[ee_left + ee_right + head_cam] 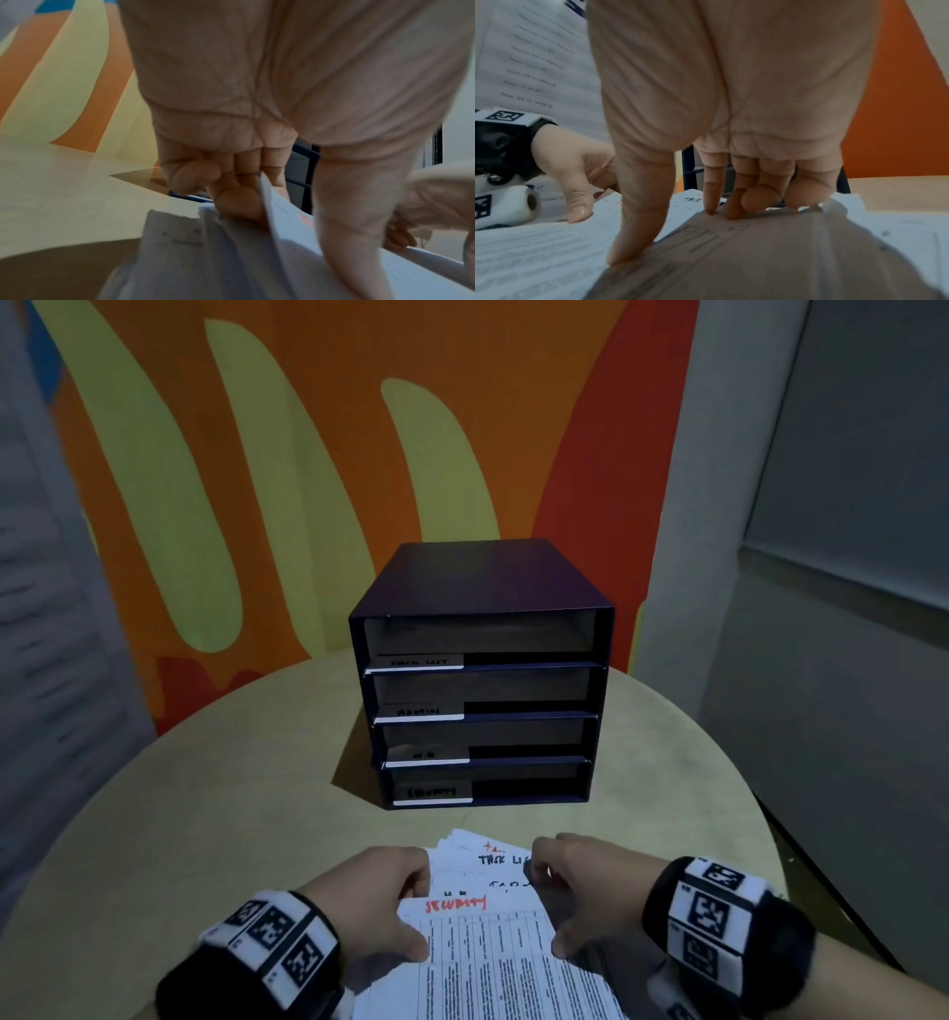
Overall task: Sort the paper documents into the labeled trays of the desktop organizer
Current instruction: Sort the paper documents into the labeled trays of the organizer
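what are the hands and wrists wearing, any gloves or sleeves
Left hand and right hand are bare: no gloves, no sleeves in view. The left wristband and right wristband are black straps with white square panels printed with black block markers. A white rounded camera housing is on the left one.
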Demonstrator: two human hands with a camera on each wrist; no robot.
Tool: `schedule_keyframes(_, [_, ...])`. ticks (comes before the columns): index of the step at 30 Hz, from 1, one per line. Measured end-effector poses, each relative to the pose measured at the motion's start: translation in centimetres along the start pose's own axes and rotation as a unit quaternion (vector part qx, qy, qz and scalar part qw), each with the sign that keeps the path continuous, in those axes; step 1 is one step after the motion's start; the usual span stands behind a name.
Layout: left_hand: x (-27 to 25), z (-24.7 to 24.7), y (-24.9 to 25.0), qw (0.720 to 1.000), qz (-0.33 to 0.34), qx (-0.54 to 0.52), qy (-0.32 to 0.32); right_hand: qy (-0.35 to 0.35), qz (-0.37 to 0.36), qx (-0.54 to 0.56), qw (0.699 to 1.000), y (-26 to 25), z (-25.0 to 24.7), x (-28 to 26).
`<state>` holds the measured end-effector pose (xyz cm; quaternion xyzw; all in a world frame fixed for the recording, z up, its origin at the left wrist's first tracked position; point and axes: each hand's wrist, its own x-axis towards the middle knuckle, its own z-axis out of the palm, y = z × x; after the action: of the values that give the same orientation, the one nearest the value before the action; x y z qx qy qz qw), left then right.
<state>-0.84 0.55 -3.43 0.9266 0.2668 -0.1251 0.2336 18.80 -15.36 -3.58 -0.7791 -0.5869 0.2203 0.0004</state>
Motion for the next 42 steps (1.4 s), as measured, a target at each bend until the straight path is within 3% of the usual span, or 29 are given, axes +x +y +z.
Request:
schedule_keyframes(4, [0.7,-0.2,0.7,0.999,0.008,0.017,0.031,-0.017,0.032,-0.039,0.999,-0.1,-0.4,0.4])
schedule_keyframes(8, [1.0,-0.8,0.1,0.994,0.034,-0.070,0.078,0.054,0.071,-0.013,0.996,0.7,-0.7,0.7])
schedule_keyframes(12, [1.5,-1.3,-0.7,0.979,0.060,-0.145,0.131,0.126,0.104,0.116,0.980,2.4,-2.2,0.3])
schedule_keyframes(15, [2.5,-1.4,-0.7,0.969,0.056,-0.192,0.149,0.182,0.090,0.280,0.938,3.2,-3.0,-0.3])
schedule_keyframes(18, [3.7,-1.1,-0.6,0.975,0.042,-0.188,0.109,0.254,0.094,0.344,0.899,4.0,-3.4,-0.8])
schedule_keyframes(22, [4.8,-0.4,0.0,0.976,0.033,-0.213,0.020,0.311,0.106,0.322,0.888,5.0,-4.2,-1.2])
schedule_keyframes(25, [5.0,-0.1,0.3,0.983,0.069,-0.173,-0.009,0.324,0.111,0.320,0.883,5.6,-4.6,-1.4])
schedule_keyframes(29, [4.5,0.2,0.3,0.959,0.127,-0.253,-0.031,0.333,0.115,0.324,0.878,6.2,-4.8,-1.8])
schedule_keyframes(34, [4.0,-0.5,0.0,0.952,0.106,-0.283,-0.037,0.315,0.124,0.351,0.873,6.8,-3.9,-1.4])
schedule_keyframes(37, [4.7,-0.6,-0.4,0.962,0.087,-0.258,0.024,0.302,0.132,0.381,0.864,6.7,-3.2,-0.7])
schedule_keyframes(40, [5.1,-0.6,-0.5,0.946,0.049,-0.292,0.132,0.301,0.132,0.392,0.859,5.9,-2.6,-0.1])
schedule_keyframes(42, [5.2,-0.6,-0.7,0.949,0.026,-0.260,0.174,0.298,0.126,0.390,0.862,5.1,-2.2,0.1])
